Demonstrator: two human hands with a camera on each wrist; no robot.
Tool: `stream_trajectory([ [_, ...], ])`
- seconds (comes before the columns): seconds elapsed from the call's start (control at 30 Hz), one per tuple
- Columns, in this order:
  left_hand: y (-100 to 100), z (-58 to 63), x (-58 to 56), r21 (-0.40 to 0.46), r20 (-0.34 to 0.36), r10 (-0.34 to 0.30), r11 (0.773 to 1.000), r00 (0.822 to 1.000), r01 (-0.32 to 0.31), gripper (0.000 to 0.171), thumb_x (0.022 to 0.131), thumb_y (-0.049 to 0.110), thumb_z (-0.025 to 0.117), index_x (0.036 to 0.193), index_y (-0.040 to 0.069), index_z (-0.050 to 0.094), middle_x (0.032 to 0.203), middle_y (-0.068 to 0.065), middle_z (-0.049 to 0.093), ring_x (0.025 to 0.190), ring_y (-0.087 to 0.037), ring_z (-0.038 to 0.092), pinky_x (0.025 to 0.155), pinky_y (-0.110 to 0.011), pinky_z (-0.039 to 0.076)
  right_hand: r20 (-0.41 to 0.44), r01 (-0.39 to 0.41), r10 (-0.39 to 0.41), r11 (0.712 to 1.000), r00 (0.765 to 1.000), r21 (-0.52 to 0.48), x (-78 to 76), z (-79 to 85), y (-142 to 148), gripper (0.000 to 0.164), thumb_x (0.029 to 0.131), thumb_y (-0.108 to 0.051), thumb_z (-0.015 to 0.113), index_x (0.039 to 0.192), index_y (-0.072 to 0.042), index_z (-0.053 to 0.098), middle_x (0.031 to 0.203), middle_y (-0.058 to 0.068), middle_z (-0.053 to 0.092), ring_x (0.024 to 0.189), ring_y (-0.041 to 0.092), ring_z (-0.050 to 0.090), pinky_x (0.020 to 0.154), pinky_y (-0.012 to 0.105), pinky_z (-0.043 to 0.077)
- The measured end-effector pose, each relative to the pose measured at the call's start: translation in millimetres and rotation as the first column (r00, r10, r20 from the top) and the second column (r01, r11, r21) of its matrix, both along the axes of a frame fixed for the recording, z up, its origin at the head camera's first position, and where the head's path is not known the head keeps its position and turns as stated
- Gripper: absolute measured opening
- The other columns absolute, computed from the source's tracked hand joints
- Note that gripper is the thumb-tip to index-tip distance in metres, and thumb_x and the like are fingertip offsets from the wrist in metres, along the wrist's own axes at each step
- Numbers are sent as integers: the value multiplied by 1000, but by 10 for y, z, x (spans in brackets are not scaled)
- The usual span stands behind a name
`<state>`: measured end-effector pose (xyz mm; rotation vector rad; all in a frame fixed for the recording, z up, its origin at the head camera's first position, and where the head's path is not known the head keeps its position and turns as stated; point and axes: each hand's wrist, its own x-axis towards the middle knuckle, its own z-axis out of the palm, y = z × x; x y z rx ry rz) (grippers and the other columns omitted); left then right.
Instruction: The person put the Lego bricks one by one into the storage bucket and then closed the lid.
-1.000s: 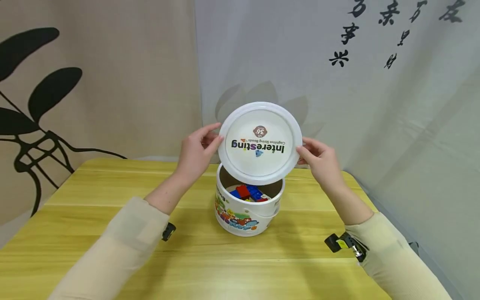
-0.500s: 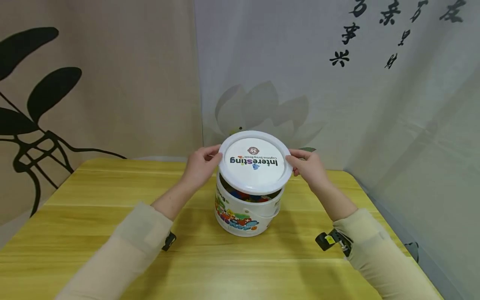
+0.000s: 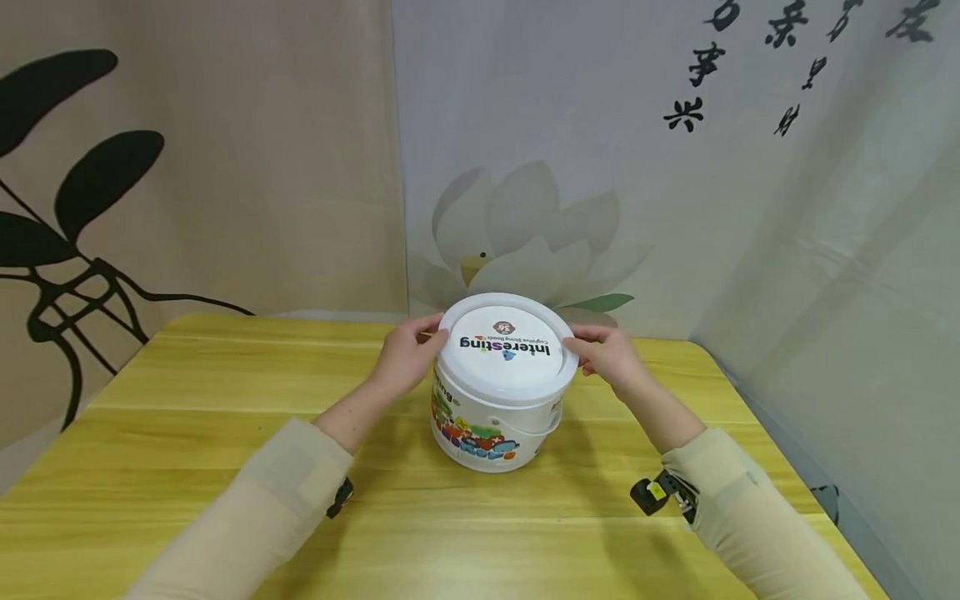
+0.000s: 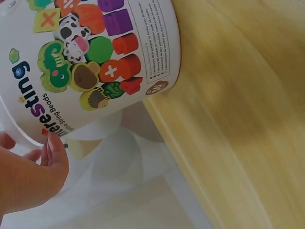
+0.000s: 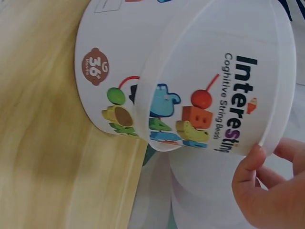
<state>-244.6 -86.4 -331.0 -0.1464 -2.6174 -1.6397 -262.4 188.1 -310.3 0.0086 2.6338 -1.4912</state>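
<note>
A round white lid (image 3: 517, 379) printed "Interesting" lies over the mouth of a white toy bucket (image 3: 480, 429). My left hand (image 3: 405, 357) pinches the lid's rim at its left side. Opposite it, my right hand (image 3: 609, 358) holds the right side of the rim between thumb and fingers. The right wrist view shows the thumb (image 5: 256, 155) against the rim. Colourful toy pictures cover the bucket (image 4: 95, 52) in the left wrist view. The bucket's contents are hidden beneath the lid.
The bucket stands on a yellow wood-grain table (image 3: 465, 542), toward its far edge. Behind it hangs a pale curtain (image 3: 525, 100) with a printed flower and dark characters. A white carrying handle (image 5: 147, 105) hangs against the bucket's side.
Both hands have brought the lid down from a tilted position above the bucket onto its rim. The coloured blocks visible inside earlier are now covered. The bucket has stayed in place.
</note>
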Motion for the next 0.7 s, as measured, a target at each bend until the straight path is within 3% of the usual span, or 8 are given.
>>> stream_trajectory([
  [0.33,-2,-45,75,5,24,13,1000,1000,-13,44,98,24,46,137,3,45,129,-17,51,115,-30,51,94,-39,50,16,-21,21,1000,1000,14,30,-55,-12,41,93,-20,56,129,0,54,105,12,63,72,10,54,60,18,48],
  [0.7,-47,-90,59,-2,48,-7,1000,999,7,43,98,25,47,135,3,49,128,-16,54,116,-30,53,95,-41,48,29,-28,26,997,999,73,12,-72,-12,41,93,-21,57,128,0,55,91,6,64,71,14,54,59,20,47],
])
